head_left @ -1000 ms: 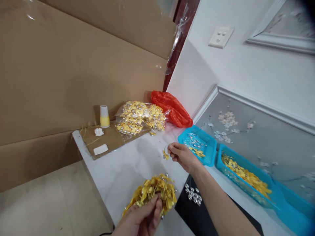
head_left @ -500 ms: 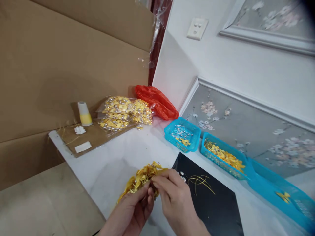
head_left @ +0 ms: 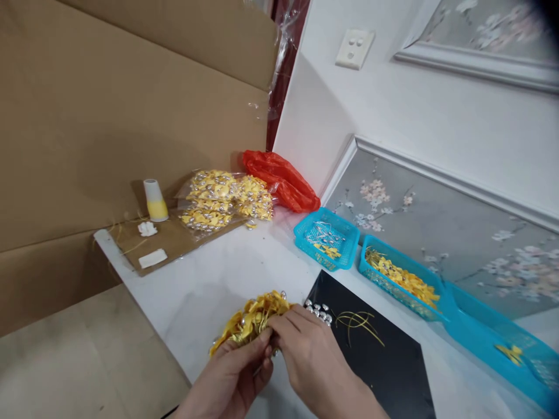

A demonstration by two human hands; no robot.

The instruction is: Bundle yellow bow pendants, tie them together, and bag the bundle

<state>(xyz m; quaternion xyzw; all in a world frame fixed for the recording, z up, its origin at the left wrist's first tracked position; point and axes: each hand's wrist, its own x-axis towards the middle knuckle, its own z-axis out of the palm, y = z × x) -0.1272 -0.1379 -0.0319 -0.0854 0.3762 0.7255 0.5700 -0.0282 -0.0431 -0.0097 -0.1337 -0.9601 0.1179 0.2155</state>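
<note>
A bunch of yellow artificial flowers [head_left: 248, 317] with gold wire stems and silver beads is held above the white table. My left hand [head_left: 238, 372] is closed around its stems from below. Pinched against the same bunch, my right hand [head_left: 308, 352] has its fingertips at the stems, close to the left thumb; what exactly lies between them is hidden. Just beyond my right hand, several silver beads [head_left: 322, 314] and loose gold wires [head_left: 360, 326] lie on a black board [head_left: 384, 372].
Blue baskets [head_left: 301, 230] with yellow flowers and small parts line the wall at right. Bagged yellow flowers [head_left: 209, 201], a red plastic bag [head_left: 283, 183] and a white-and-yellow cone [head_left: 156, 201] stand at the back. Cardboard [head_left: 131, 116] walls the left side. The white table's [head_left: 196, 291] edge runs at left.
My right hand has turned and shifted slightly, uncovering more silver beads on the black board. My left hand keeps its hold on the bunch. The whole view has shifted a little.
</note>
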